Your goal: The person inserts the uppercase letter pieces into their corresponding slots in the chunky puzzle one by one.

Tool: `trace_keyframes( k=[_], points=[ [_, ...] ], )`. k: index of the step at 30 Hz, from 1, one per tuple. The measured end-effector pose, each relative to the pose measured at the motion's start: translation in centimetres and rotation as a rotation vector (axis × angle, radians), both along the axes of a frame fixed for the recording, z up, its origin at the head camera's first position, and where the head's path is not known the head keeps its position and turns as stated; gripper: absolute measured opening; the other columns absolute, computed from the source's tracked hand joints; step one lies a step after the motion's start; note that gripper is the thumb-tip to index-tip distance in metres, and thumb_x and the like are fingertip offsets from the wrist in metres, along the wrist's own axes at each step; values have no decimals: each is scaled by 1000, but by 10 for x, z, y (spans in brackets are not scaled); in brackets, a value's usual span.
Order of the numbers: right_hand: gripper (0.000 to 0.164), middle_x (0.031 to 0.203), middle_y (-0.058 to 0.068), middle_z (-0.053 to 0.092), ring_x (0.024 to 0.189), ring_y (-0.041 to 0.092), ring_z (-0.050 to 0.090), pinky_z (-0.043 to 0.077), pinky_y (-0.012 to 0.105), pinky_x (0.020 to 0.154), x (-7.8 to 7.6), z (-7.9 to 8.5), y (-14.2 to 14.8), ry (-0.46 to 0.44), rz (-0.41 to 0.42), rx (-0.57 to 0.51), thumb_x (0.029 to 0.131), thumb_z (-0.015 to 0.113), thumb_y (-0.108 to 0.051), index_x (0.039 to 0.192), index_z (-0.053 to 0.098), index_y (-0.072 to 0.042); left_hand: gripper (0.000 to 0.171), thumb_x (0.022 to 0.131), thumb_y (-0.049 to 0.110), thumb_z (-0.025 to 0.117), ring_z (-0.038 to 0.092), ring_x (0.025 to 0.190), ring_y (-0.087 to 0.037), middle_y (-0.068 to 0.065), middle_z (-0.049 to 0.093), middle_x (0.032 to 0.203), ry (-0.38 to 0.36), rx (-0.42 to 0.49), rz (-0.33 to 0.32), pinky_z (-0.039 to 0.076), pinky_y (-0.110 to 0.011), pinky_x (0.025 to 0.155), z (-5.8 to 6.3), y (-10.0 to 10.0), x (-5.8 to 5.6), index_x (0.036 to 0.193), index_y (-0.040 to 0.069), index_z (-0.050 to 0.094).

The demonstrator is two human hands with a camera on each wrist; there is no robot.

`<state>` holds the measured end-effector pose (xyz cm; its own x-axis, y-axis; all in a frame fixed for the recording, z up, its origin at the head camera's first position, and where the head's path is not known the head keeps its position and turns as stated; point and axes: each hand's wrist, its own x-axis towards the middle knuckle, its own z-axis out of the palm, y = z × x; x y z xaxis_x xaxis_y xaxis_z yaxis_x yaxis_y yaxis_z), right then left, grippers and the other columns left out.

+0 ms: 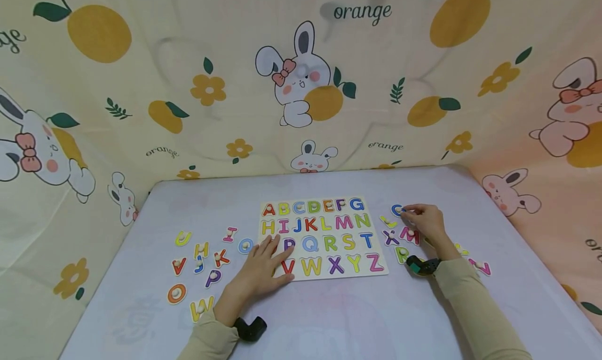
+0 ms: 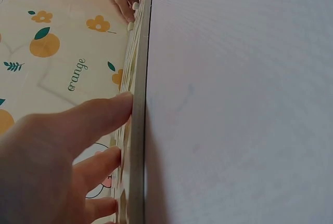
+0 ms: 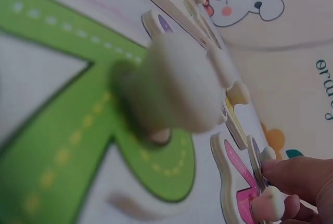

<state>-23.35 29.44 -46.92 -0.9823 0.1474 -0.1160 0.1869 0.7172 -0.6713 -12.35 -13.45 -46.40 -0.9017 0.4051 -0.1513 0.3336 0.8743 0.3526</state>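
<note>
A letter puzzle board (image 1: 324, 278) lies mid-table with printed letters A to Z, several in the top row bearing knobs. My left hand (image 1: 261, 266) rests on its left side with fingers spread; in the left wrist view the thumb (image 2: 104, 117) touches the board's edge. At the right, my right hand (image 1: 427, 223) pinches the knob of a blue curved letter (image 1: 396, 209), a C or G. Close by lie a yellow letter (image 1: 388, 222), a purple X (image 1: 391, 238), a magenta M (image 1: 410, 235) and a green R (image 1: 402, 254). The right forearm partly hides other pieces.
Left of the board are scattered knobbed letters, among them a U (image 1: 183, 238), V (image 1: 178, 266), O (image 1: 176, 293), W (image 1: 201, 310) and Q (image 1: 245, 246). A pink letter (image 1: 481, 267) lies beyond the right forearm. A printed cloth (image 1: 226, 125) rises behind the white table (image 1: 338, 323).
</note>
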Motion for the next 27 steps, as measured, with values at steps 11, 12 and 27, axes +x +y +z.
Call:
trace_keyframes(
  k=[11, 12, 27],
  points=[
    [39, 104, 20, 60, 91, 25, 47, 37, 25, 66, -7, -4, -5, -16, -35, -12, 91, 65, -25, 119, 65, 3, 67, 88, 53, 59, 17, 151, -37, -13, 23, 161, -2, 5, 3, 20, -61, 118, 0, 0, 0, 147, 28, 40],
    [39, 104, 20, 60, 92, 25, 46, 37, 25, 67, -8, -5, -5, -12, -33, -8, 91, 65, -25, 119, 65, 3, 67, 88, 53, 59, 17, 151, -37, -13, 24, 161, -1, 4, 2, 20, -61, 118, 0, 0, 0, 147, 28, 40],
    [43, 93, 10, 55, 80, 17, 47, 38, 21, 54, -7, 5, -28, -15, 5, -60, 91, 65, -32, 120, 64, 1, 66, 88, 51, 59, 18, 150, -38, -14, 25, 160, 7, 15, -4, 21, -62, 118, 2, 0, 1, 147, 26, 41]
  ],
)
